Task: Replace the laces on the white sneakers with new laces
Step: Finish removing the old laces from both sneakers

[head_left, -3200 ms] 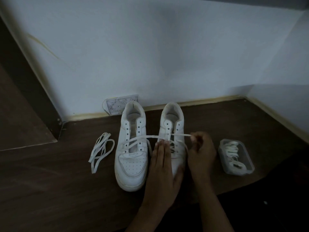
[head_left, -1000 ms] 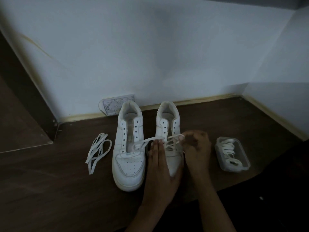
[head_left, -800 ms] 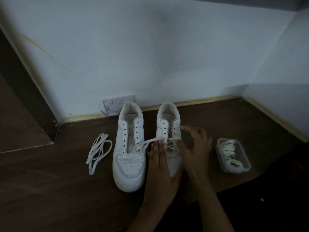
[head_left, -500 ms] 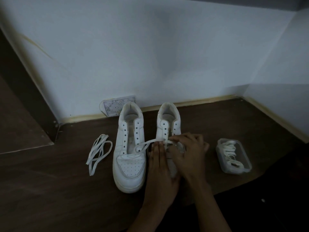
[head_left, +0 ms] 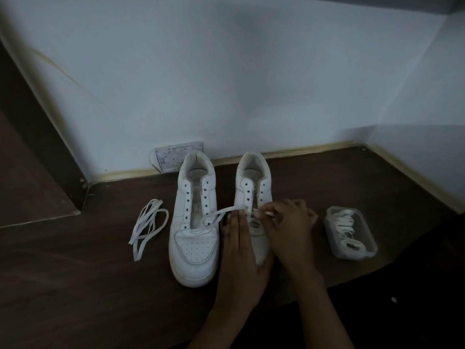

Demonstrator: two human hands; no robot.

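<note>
Now the left hand (head_left: 240,250) lies flat, fingers straight, pinning the right-hand white leather sneaker (head_left: 254,197), while just beside it the right hand (head_left: 289,225) pinches the flat white lace (head_left: 221,212). Soft, limp stuff, best held near its stiff tip.

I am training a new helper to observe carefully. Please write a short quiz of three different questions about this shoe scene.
1. True or false: the left hand lies flat with straight fingers on the right sneaker.
2. What does the right hand pinch?
3. Where is the loose lace bundle? A) beside the left sneaker B) inside the plastic box

Key: 1 true; 2 the lace at the right sneaker's eyelets; 3 A.
</note>
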